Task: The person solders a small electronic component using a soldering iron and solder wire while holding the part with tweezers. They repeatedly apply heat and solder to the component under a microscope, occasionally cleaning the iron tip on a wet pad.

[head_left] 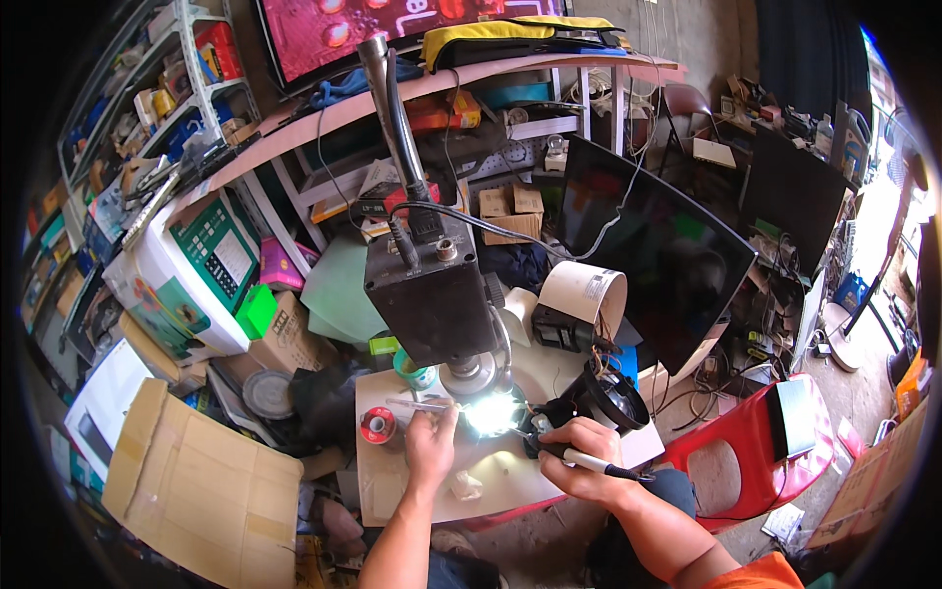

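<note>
A black microscope (427,304) on a metal post stands over the small worktable (392,491), its lamp throwing a white glare (493,414) that hides the piece under it. My left hand (430,447) is closed at the left of the glare, pinching a thin silvery tool (414,403) that looks like tweezers. To the right of the light, my right hand (581,452) grips a white and black pen-shaped tool (594,463), its rear end pointing right. The working tips of both tools cannot be made out. A red solder spool (377,425) lies by my left hand.
A green tub (412,371) stands behind the spool. Close to my right hand is a black round housing (610,395) with wires. A red plastic stool (756,471) is at right, a cardboard flap (201,481) at left. A large dark screen (648,255) leans behind.
</note>
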### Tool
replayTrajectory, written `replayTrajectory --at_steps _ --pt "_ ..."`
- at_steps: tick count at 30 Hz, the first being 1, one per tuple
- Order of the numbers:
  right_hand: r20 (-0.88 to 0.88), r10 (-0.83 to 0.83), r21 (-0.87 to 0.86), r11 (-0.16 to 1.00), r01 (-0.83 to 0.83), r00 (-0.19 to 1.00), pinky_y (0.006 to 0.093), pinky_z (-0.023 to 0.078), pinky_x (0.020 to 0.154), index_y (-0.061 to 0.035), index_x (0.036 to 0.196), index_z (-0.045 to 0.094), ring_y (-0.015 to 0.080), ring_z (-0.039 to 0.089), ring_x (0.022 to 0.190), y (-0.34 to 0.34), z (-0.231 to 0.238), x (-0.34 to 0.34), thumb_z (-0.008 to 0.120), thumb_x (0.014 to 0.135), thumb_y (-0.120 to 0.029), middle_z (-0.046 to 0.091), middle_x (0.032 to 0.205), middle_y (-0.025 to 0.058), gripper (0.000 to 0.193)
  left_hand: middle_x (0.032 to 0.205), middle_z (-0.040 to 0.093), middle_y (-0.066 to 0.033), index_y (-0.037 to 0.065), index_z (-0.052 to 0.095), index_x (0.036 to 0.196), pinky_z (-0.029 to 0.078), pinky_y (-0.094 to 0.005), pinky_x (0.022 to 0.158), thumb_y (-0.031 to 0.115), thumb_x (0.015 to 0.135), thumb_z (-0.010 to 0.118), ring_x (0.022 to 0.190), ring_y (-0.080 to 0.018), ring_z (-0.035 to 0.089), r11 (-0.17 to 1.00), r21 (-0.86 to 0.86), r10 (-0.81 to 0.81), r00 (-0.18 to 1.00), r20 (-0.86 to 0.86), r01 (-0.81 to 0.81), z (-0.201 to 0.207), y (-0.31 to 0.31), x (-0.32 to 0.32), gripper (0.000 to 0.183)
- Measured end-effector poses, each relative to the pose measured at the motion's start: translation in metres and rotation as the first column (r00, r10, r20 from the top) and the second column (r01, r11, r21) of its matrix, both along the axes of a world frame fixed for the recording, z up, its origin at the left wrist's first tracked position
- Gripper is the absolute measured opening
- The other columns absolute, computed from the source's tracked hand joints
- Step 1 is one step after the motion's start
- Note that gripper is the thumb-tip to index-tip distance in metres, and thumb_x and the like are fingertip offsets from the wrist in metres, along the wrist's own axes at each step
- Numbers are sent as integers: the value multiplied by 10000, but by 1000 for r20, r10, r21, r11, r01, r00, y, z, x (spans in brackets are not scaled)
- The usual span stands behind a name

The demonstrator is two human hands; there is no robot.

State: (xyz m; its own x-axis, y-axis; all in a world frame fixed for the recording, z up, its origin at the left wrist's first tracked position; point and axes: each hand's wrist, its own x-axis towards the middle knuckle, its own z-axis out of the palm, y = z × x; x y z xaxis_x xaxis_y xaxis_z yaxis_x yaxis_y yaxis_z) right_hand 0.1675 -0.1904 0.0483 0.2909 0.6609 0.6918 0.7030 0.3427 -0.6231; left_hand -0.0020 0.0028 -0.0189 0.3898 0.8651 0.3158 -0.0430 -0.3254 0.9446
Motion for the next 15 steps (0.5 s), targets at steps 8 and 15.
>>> replayTrajectory --at_steps 8,15 --pt "-107 -79 -76 995 71 991 370 532 577 -19 872 680 309 658 637 -7 1 1 776 749 -105 673 753 151 178 912 701 -53 -8 622 1107 493 -266 746 140 974 655 810 -114 635 1000 2 29 1000 -5 -29 -2 1 -3 202" --pt "-489 7 28 1000 7 872 237 426 527 -1 873 588 62 542 592 -15 1 0 773 802 -63 623 682 22 207 888 625 3 7 616 1093 443 -231 715 114 985 639 776 -72 547 999 -30 -7 990 141 11 13 -9 -5 154"
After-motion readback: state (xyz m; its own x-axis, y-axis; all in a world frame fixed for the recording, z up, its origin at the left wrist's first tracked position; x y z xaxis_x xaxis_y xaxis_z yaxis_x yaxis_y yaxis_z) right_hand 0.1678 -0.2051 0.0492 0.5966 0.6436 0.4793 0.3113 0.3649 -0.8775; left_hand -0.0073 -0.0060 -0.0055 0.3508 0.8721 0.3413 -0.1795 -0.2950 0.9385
